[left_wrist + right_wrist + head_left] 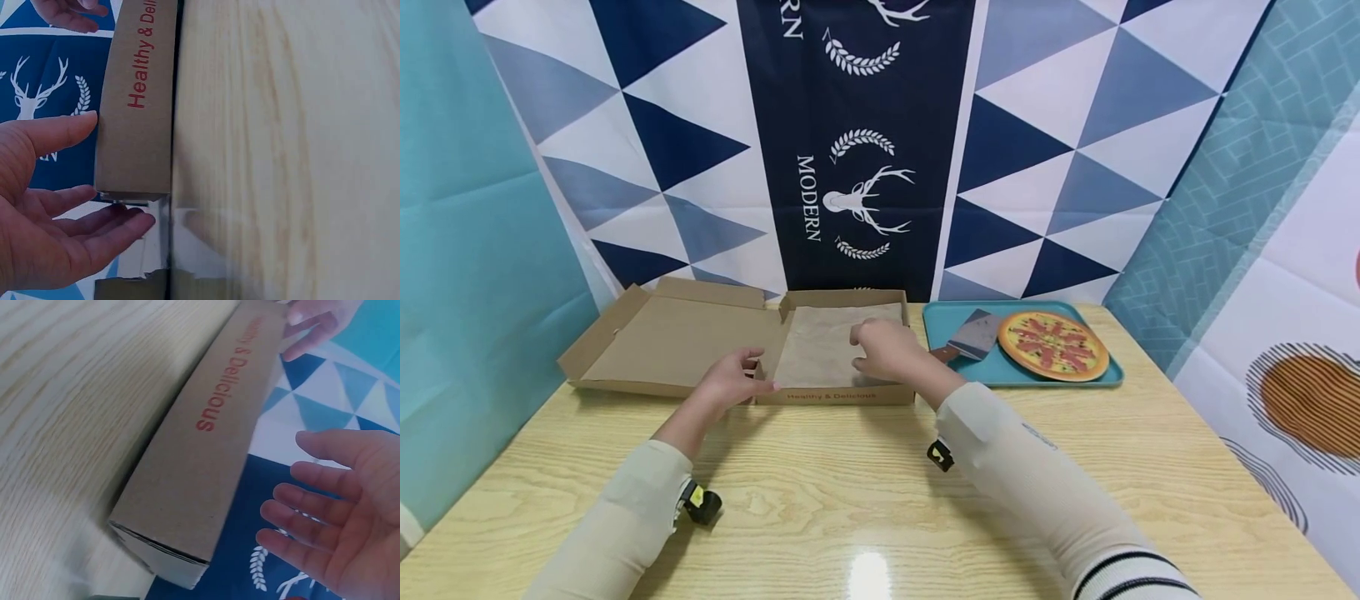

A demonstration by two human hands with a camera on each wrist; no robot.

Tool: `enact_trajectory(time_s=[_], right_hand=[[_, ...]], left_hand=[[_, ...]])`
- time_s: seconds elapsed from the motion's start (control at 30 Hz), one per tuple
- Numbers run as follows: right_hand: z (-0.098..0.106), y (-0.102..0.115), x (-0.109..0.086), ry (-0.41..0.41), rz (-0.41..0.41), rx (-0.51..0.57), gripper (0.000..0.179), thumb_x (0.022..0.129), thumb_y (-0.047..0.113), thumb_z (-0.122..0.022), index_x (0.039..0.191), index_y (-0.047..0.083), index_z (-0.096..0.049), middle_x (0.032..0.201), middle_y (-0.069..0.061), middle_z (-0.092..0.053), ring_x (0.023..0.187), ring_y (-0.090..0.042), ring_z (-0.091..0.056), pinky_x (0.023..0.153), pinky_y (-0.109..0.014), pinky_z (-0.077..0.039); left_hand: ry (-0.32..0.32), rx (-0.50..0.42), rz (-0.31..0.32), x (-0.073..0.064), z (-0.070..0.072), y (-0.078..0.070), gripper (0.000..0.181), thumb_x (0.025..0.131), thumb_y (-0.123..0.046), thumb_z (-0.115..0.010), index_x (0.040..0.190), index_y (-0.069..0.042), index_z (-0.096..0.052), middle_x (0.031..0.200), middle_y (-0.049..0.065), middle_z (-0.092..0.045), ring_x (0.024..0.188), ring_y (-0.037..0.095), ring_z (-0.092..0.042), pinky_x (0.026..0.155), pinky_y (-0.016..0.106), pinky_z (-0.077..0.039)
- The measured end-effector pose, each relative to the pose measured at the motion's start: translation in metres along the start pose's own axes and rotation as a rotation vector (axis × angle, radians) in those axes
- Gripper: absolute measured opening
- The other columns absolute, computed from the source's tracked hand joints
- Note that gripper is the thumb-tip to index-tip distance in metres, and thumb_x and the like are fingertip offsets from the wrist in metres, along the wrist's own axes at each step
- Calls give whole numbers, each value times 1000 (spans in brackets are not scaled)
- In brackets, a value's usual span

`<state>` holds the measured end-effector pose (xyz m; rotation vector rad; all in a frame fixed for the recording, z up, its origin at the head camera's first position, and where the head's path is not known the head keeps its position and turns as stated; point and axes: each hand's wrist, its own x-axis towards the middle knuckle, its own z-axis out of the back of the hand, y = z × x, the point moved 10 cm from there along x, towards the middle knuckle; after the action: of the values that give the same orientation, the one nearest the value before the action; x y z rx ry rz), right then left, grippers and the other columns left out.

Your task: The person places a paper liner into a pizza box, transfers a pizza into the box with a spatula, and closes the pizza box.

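Note:
A cardboard pizza box (pixel 835 396) lies opened on the table, its front wall printed "Healthy & Delicious", with a sheet of brown paper (pixel 808 346) lining the base. My left hand (pixel 730 382) is at the front left corner of the base, thumb and fingers spread around that corner; whether they touch it I cannot tell. Above the right part of the paper hovers my right hand (pixel 887 350). In the right wrist view its fingers (pixel 312 512) are relaxed and apart, holding nothing, beside the box wall (pixel 187 469).
The box lid (pixel 677 342) is folded out to the left. To the right is a teal tray (pixel 951 315) bearing a pizza (pixel 1052 346) and a pizza server (pixel 977 335) with a wooden handle. Patterned cloth (pixel 1037 167) hangs behind the wooden table (pixel 805 483).

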<state>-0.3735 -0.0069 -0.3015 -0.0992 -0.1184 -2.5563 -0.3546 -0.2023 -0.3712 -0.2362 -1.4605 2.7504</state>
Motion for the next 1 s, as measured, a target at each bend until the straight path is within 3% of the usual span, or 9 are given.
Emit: enact_trajectory(time_s=[0.3,0.5,0.77,1.0], right_hand=[[20,5,-25,-74,27,55,28,88,24,-73,110,7,-69,110,-7,-68,102,-22,-63,84,-37,-53],[30,1,-43,-125,8,66,27,89,25,-72,110,8,-70,111,-6,-67,97,-21,-65,77,-36,-55],[44,-3,-65,-205,45,130,27,88,21,-72,110,5,-69,110,-8,-68,94,-22,-65,80,-38,-54],[53,-11,-83,-255,47,135,31,86,21,-74,111,4,-67,108,-10,-68,90,-21,-64,80,-39,-54]], left_hand=[[-108,235,-103,-9,14,-23,60,90,-18,-70,140,2,-46,141,27,-44,128,44,-44,101,56,-40],[-142,340,-174,-18,15,-39,55,88,-17,-72,135,3,-51,138,26,-48,124,45,-47,98,57,-42],[-168,378,-253,-31,9,-60,48,89,-17,-71,130,3,-56,129,27,-52,116,43,-53,92,56,-45],[-140,326,-316,-37,-3,-74,44,91,-17,-68,129,2,-57,129,24,-53,117,42,-54,92,55,-46]])
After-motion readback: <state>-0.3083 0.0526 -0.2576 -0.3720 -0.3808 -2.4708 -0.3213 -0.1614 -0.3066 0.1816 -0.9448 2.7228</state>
